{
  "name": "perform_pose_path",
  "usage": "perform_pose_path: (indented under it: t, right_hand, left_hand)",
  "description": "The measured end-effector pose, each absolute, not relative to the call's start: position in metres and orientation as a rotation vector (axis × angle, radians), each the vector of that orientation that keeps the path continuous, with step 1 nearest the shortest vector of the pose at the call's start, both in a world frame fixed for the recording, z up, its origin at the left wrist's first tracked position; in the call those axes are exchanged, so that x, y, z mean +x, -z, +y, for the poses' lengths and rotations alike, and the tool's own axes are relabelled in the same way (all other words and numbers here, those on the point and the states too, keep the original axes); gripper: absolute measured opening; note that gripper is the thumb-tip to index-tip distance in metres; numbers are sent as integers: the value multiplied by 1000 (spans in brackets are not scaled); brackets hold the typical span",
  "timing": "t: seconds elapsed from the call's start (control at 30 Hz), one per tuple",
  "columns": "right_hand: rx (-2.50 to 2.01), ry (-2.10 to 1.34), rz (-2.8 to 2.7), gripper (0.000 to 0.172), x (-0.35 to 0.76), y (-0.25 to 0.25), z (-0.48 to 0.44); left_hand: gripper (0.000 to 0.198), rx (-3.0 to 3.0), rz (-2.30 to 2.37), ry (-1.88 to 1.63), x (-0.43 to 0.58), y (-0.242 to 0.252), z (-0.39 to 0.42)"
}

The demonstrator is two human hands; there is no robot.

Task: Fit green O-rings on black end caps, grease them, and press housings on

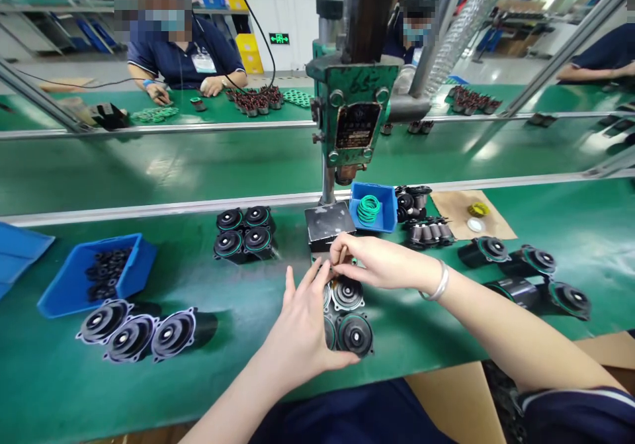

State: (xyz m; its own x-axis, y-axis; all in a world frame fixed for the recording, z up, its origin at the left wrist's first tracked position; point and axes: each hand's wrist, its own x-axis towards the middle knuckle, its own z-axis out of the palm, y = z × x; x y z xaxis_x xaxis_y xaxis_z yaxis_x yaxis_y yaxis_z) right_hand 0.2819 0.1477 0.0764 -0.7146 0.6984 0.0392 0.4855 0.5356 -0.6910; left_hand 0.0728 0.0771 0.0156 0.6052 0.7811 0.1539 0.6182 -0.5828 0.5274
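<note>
In the head view, my left hand (303, 321) lies over a cluster of round black motor housings (356, 336), its fingers stretched and spread and its thumb along the nearest ones. My right hand (360, 257) has its fingers pinched together above the far end of that cluster, close to my left fingertips. What the pinch holds is hidden, though a bit of green shows beside it. Green sealing rings (368, 211) lie in a blue bin (390, 214) just beyond my right hand. Green rims show on some housings in the cluster.
A green press (353, 110) stands over a dark metal block (330, 222). Grouped housings (258, 240) sit left of it, others (528, 262) at right. At left are three housings (129, 339) and a blue bin (64, 292) of small black parts. A co-worker (183, 53) sits opposite.
</note>
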Motion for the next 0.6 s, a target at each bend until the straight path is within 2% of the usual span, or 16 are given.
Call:
perform_pose_path:
  t: [0.3,0.6]
  right_hand:
    - [-1152,-669,-2437,5,304,-70,122]
    - [-1244,-810,-2216,10,293,-53,76]
  left_hand:
    - [134,2431,1164,-462,73,-17,74]
    - [131,2435,1156,-431,75,-19,75]
